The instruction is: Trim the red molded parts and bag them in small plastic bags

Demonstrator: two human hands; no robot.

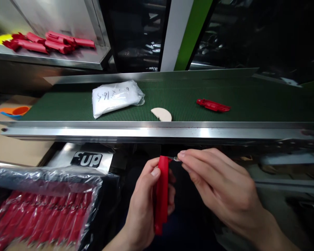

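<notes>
My left hand (143, 198) is wrapped round a long red plastic part (161, 195), held nearly upright in front of the conveyor. To its right, my right hand (222, 191) pinches a small, thin, shiny blade-like piece (174, 159) between thumb and fingers. The tip of that piece meets the upper end of the red part; whether it cuts in or just touches, I cannot tell. Most of the piece is hidden by my fingers. Beyond my hands, another red plastic part (213, 105) lies on the green conveyor belt (172, 94).
On the belt are a white plastic-wrapped pack (116, 97) and a pale half-round piece (162, 114). The conveyor's metal rail (120, 131) runs across. Several red parts (52, 42) lie on a metal shelf; a lined box (94, 195) at lower left holds bagged red parts.
</notes>
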